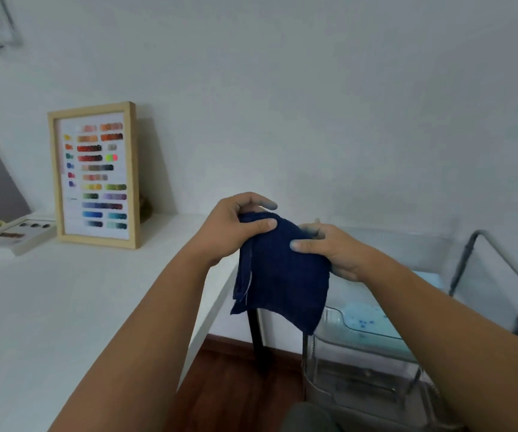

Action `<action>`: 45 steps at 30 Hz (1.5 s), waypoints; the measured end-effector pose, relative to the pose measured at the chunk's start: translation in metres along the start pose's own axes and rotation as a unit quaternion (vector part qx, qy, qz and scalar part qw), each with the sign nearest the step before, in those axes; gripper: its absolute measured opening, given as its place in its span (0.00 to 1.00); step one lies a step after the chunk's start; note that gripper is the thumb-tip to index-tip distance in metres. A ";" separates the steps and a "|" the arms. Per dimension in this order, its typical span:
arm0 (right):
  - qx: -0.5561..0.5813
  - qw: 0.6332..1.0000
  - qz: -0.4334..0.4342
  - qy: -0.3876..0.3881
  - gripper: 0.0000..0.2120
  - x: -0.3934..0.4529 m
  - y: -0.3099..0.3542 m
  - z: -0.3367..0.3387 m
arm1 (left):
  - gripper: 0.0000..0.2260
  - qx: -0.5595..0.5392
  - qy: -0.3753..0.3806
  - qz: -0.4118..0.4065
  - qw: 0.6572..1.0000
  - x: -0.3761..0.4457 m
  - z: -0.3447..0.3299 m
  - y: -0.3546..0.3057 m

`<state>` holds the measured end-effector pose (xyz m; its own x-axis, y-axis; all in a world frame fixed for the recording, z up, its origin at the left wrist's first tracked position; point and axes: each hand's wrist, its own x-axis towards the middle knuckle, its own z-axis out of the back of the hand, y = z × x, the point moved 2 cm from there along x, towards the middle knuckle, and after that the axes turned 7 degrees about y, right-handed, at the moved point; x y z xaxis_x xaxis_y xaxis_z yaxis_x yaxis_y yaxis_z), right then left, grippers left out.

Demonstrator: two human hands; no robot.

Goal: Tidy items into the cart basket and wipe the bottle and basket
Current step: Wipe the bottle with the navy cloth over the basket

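A dark blue cloth point(282, 275) hangs in the air between both hands, above the gap between the table and the cart. My left hand point(235, 226) grips its upper left corner, thumb on the front. My right hand point(332, 251) pinches its upper right edge. Below and to the right stands the clear plastic cart basket point(338, 322), with a pale blue item point(366, 319) lying inside it; I cannot tell what that item is. No bottle shows clearly in view.
A white table point(64, 307) fills the left side. A wood-framed colour chart point(95, 176) leans on the wall, beside a flat paint tray point(14, 235). The cart's metal handle point(501, 269) rises at right. Brown floor point(235, 385) lies below.
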<state>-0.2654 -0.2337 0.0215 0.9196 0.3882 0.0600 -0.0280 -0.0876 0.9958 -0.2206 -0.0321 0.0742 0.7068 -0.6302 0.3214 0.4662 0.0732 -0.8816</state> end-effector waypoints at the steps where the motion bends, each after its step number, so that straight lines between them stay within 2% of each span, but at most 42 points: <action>1: 0.025 1.000 -0.009 0.001 0.16 -0.010 -0.002 0.006 | 0.09 -0.027 0.010 -0.001 1.000 0.006 -0.009 0.001; 5: 0.082 0.995 -0.010 -0.053 0.22 -0.046 -0.003 0.032 | 0.11 -0.088 0.025 -0.001 0.996 0.032 -0.050 0.011; 7: 0.062 0.991 -0.006 -0.116 0.18 -0.062 0.002 0.050 | 0.10 -0.073 -0.007 0.002 0.997 0.047 -0.070 0.018; 9: 0.021 0.977 -0.003 -0.214 0.13 -0.079 0.009 0.071 | 0.09 -0.025 -0.048 0.017 0.998 0.060 -0.091 0.028; 11: 0.010 0.952 -0.005 -0.305 0.11 -0.095 0.014 0.092 | 0.11 0.137 -0.042 0.016 0.990 0.067 -0.105 0.037; 12: 0.016 0.937 -0.006 -0.348 0.10 -0.107 0.015 0.107 | 0.14 0.251 0.006 0.005 0.968 0.073 -0.118 0.043; 14: 0.032 0.911 -0.002 -0.412 0.09 -0.126 0.014 0.128 | 0.17 0.429 0.151 -0.002 0.891 0.077 -0.143 0.057; 17: 0.048 0.885 0.001 -0.463 0.10 -0.153 0.011 0.150 | 0.19 0.557 0.335 0.082 0.756 0.076 -0.177 0.086; 19: 0.048 0.874 -0.001 -0.483 0.09 -0.168 0.006 0.161 | 0.21 0.608 0.400 0.137 0.672 0.076 -0.192 0.107; 21: 0.047 0.869 -0.006 -0.493 0.08 -0.179 0.000 0.168 | 0.19 0.624 0.418 0.166 0.639 0.078 -0.196 0.122; 24: 0.051 0.863 -0.003 -0.502 0.09 -0.190 -0.005 0.173 | 0.19 0.621 0.434 0.196 0.623 0.085 -0.196 0.137; 30: 0.061 0.863 0.017 -0.501 0.08 -0.202 -0.010 0.173 | 0.25 0.552 0.462 0.274 0.638 0.090 -0.197 0.142; 33: 0.059 0.853 0.031 -0.518 0.08 -0.205 -0.008 0.170 | 0.27 0.549 0.477 0.273 0.630 0.093 -0.196 0.134; 35: 0.057 0.844 0.043 -0.531 0.08 -0.206 -0.007 0.166 | 0.27 0.535 0.472 0.266 0.648 0.097 -0.192 0.120; 38: 0.090 0.840 0.065 -0.531 0.05 -0.202 -0.008 0.154 | 0.22 0.485 0.428 0.241 0.724 0.105 -0.174 0.090; 42: 0.152 0.839 0.076 -0.517 0.03 -0.188 -0.014 0.127 | 0.17 0.285 0.301 0.200 0.888 0.103 -0.160 0.049; 43: 0.166 0.843 0.084 -0.504 0.03 -0.183 -0.016 0.119 | 0.16 0.270 0.262 0.175 0.910 0.101 -0.161 0.039; 45: 0.181 0.858 0.106 -0.469 0.02 -0.174 -0.016 0.103 | 0.17 0.310 0.188 0.111 0.925 0.097 -0.169 0.022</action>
<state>-0.3841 -0.3944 -0.0124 0.8250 -0.5649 -0.0151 -0.2654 -0.4109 0.8722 -0.2319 -0.2221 0.0275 0.6407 -0.7625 -0.0895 0.6298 0.5887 -0.5067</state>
